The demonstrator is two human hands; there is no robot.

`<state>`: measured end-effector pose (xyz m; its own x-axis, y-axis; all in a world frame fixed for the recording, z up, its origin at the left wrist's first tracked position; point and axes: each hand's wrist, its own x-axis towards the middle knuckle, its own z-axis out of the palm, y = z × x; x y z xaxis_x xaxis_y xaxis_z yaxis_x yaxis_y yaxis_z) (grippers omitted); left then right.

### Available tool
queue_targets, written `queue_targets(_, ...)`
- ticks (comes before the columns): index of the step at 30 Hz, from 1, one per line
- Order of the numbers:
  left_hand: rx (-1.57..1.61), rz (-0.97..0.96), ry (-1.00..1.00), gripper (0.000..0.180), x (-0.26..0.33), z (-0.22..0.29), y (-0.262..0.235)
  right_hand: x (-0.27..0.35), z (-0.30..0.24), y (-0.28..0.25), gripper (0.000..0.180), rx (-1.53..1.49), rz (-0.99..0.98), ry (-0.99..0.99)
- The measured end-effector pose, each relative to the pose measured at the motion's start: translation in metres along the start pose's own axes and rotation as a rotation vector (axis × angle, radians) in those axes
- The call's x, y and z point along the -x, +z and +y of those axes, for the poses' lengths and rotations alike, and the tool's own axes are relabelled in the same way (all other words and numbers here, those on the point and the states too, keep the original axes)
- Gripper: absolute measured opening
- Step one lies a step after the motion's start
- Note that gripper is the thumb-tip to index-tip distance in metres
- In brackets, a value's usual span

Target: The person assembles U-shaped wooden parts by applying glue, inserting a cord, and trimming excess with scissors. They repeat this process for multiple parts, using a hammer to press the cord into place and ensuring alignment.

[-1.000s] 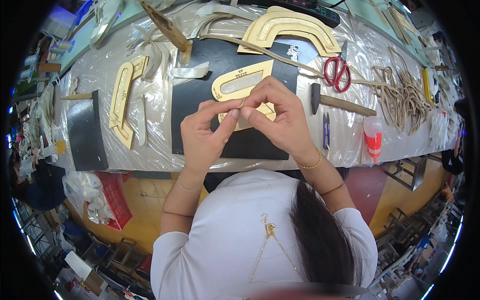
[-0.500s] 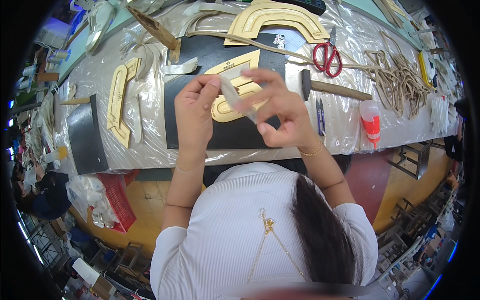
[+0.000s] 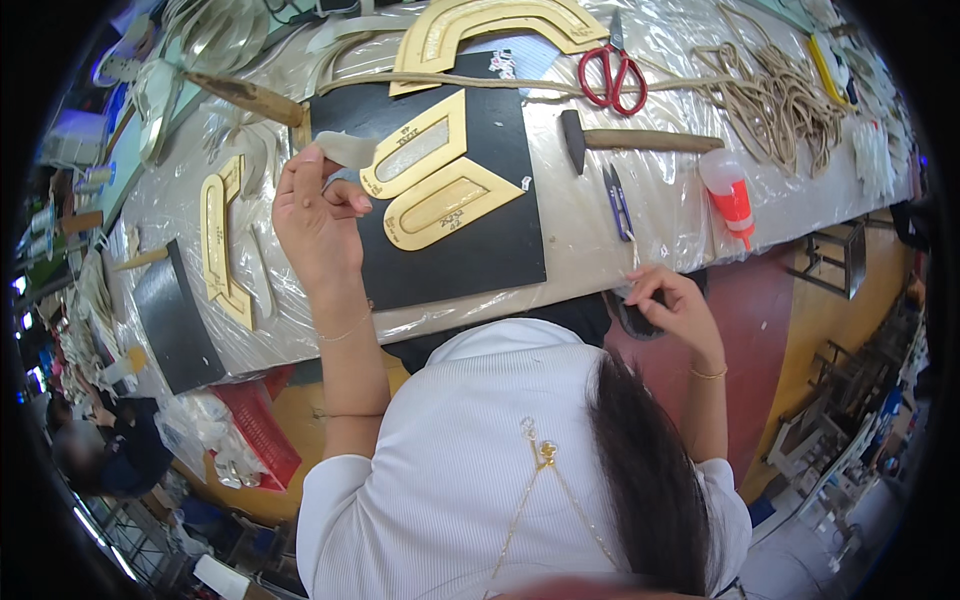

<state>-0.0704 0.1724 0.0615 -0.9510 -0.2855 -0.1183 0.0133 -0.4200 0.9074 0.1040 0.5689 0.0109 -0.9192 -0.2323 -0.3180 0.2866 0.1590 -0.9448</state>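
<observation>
The left hand is hovering above the plastic-covered worktop, its grip pinching one end of a pale grey strip between thumb and forefinger; the rest of the strip is sticking out to the right of the fingers, free in the air. The right hand is sitting low at the near edge of the worktop, its grip curling narrowly around something small and dark; what that thing is cannot be told.

Just right of the left grip, two tan U-shaped templates are lying on a black mat, apart from the strip. Beyond the right grip, a blue thread snip is lying near, with a hammer, red scissors and a red-and-white glue bottle further off.

Judging from this, the work is looking to be at an early or middle point: the strip is being held clear of the mat and is not laid against either template, and no tool is in hand. Fitting or trimming the strip appears to be left to do.
</observation>
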Motion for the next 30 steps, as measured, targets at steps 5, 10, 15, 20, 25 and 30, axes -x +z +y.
queue_targets(5, -0.001, 0.018, -0.157, 0.024, -0.002, 0.0, 0.012, 0.066, 0.114, -0.061, 0.022, 0.144, 0.443, 0.633)
queue_targets(10, -0.013, -0.026, -0.283, 0.023, 0.008, -0.008, 0.023, 0.098, 0.167, -0.057, 0.06, 1.405, 0.661, 0.917)
queue_targets(15, 0.073, -0.053, -0.435, 0.029, 0.015, -0.014, 0.029, 0.05, 0.05, -0.07, 0.039, 0.548, 0.061, 0.778)
queue_targets(20, 0.135, -0.124, -0.565, 0.039, 0.028, -0.015, 0.034, -0.056, -0.083, 0.019, 0.021, 0.355, 0.15, -0.287)
queue_targets(25, 0.314, -0.144, -0.604, 0.043, 0.04, -0.011, 0.029, -0.144, -0.119, 0.102, 0.027, -0.296, 0.046, -0.232)
queue_targets(30, 0.316, -0.361, -0.429, 0.054, 0.058, -0.009, 0.024, -0.158, -0.125, 0.122, 0.024, -0.443, 0.042, -0.213)
